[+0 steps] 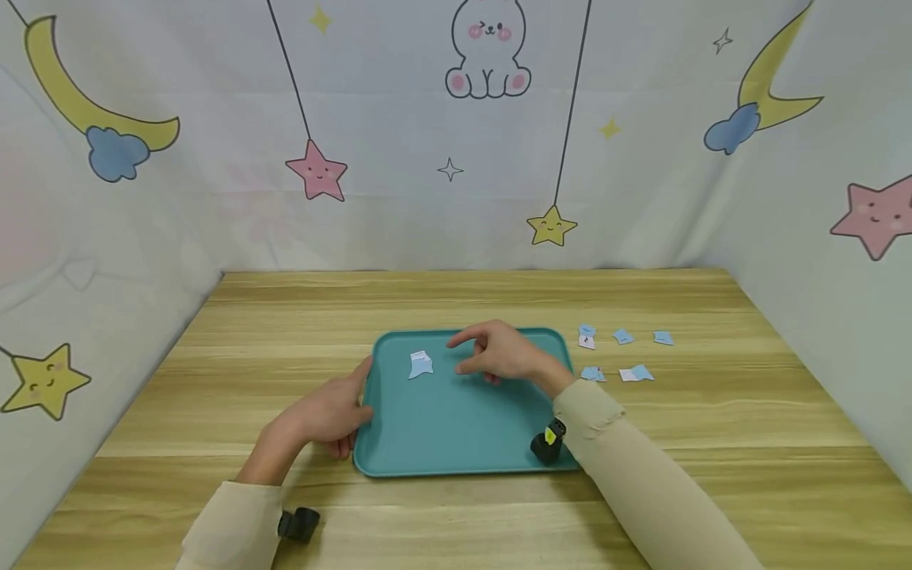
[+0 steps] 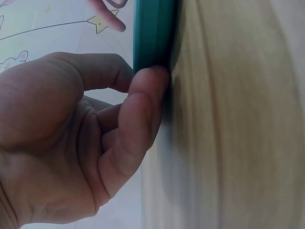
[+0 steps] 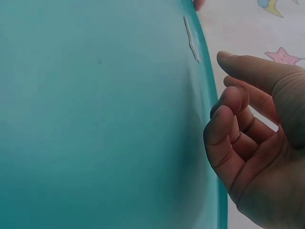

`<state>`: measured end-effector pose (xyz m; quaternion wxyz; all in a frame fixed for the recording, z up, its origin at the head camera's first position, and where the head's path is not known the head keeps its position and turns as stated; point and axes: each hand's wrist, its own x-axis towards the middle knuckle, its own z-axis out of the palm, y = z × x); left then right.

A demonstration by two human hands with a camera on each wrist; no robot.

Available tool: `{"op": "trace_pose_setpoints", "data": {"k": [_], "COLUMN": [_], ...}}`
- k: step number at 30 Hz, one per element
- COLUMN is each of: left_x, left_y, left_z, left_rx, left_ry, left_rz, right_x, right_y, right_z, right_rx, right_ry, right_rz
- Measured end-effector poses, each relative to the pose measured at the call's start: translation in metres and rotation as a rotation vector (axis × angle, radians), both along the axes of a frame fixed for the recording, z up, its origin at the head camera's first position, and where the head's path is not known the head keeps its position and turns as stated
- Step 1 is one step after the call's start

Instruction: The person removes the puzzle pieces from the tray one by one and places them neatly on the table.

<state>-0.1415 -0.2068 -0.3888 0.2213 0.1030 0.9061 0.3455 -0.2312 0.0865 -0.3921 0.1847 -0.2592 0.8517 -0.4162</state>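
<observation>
A teal tray (image 1: 456, 431) lies on the wooden table, with a torn blue-and-white paper piece (image 1: 422, 365) in its upper left part. At the tray's left edge, my left hand (image 1: 329, 412) holds the rim. In the left wrist view, the thumb and curled fingers meet the tray's side (image 2: 153, 33). Over the tray, to the right of the paper piece, hovers my right hand (image 1: 504, 352) with nothing in it. Its index finger and thumb are apart while the other fingers curl loosely. The right wrist view shows the paper piece (image 3: 191, 40) nearly edge-on, apart from the fingers.
Right of the tray, several more torn paper pieces lie on the table in two rows, among them a blue piece (image 1: 663, 338) and a blue-and-white one (image 1: 636, 373). A printed cloth (image 1: 399, 229) hangs behind the table and along both sides.
</observation>
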Motion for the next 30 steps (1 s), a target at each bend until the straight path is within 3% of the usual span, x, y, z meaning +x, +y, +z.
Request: {"op": "trace_pose_setpoints", "data": {"k": [30], "left_x": [0.002], "left_y": [0.000], "left_z": [0.001], "left_rx": [-0.002], "left_ry": [0.004], "left_rz": [-0.002], "right_x": [-0.004], "right_y": [-0.030], "right_z": [-0.004], "right_rx": [0.092], "right_ry": [-0.022], "right_rz": [-0.023]}}
